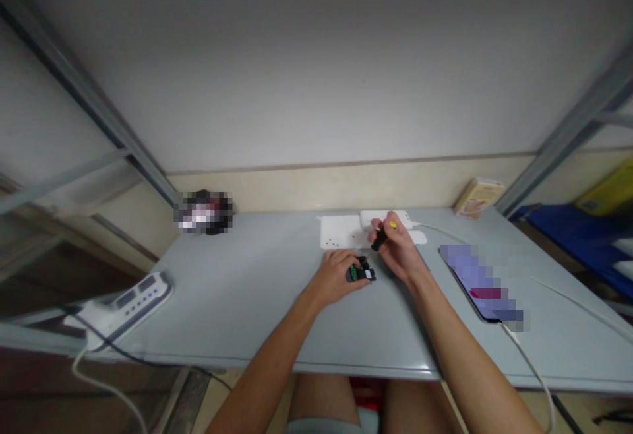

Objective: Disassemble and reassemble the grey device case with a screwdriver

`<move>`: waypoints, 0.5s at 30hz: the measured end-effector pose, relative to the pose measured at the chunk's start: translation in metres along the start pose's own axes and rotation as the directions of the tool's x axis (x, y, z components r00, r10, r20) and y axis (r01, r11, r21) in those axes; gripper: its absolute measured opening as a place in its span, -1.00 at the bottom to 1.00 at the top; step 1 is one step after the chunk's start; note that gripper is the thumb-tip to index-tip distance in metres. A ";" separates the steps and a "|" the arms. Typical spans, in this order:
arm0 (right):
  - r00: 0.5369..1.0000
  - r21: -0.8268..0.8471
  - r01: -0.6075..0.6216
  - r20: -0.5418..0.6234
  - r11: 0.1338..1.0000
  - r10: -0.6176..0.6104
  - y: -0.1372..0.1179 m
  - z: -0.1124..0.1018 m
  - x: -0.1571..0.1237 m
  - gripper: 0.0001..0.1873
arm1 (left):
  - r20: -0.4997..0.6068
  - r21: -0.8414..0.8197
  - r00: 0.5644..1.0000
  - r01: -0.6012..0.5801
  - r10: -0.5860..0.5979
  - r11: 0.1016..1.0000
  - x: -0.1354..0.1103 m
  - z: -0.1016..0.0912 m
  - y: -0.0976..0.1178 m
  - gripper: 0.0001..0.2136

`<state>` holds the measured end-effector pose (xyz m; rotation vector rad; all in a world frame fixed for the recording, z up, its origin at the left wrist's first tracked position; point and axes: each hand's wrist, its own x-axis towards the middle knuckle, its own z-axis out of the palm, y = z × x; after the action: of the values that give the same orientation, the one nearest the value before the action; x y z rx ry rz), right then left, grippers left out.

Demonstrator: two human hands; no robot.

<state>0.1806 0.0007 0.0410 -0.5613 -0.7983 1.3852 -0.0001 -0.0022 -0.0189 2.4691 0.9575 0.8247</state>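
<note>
My left hand [341, 276] rests at the middle of the grey table, its fingers closed around a small black device with a green circuit board [354, 273] showing. Just right of it and a little farther back, my right hand [397, 246] is raised with the fingers curled. Between them is a small black piece [378, 239], too small to name. A yellow spot [393, 225] shows at the right hand's fingertips; what it belongs to is unclear. Behind both hands lies a white sheet [336, 231] with several tiny dark bits on it.
A white power bank-like block [376, 216] with a cable sits at the back. A phone [477, 285] on a cable lies to the right, a small box [479, 198] behind it. A power strip [133, 305] is at the left edge of the table [237, 289].
</note>
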 end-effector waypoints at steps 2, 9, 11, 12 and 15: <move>1.000 0.013 0.017 0.022 1.000 -0.018 0.001 -0.001 0.002 -0.62 | 0.000 0.006 1.000 0.009 -0.009 1.000 0.000 0.000 0.000 -0.73; 1.000 0.048 -0.028 -0.008 0.998 0.028 0.000 0.004 0.005 -0.67 | 0.004 -0.010 1.000 0.009 -0.009 1.000 0.000 0.000 0.000 -0.75; 0.999 0.024 -0.012 -0.031 1.000 0.013 -0.001 0.004 0.003 -0.68 | -0.004 -0.006 1.000 0.011 -0.011 1.000 0.000 0.001 -0.001 -0.74; 0.999 0.014 -0.009 -0.040 1.000 0.010 -0.001 0.003 0.003 -0.66 | -0.008 -0.003 1.000 0.011 -0.011 1.000 0.000 0.001 -0.001 -0.74; 0.999 0.014 -0.010 -0.035 1.000 0.010 -0.002 0.000 0.002 -0.61 | -0.006 0.001 1.000 0.013 -0.013 1.000 0.000 0.001 -0.001 -0.73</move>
<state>0.1817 0.0019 0.0427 -0.5782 -0.7579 1.3853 0.0001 -0.0016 -0.0206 2.4606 0.9752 0.8282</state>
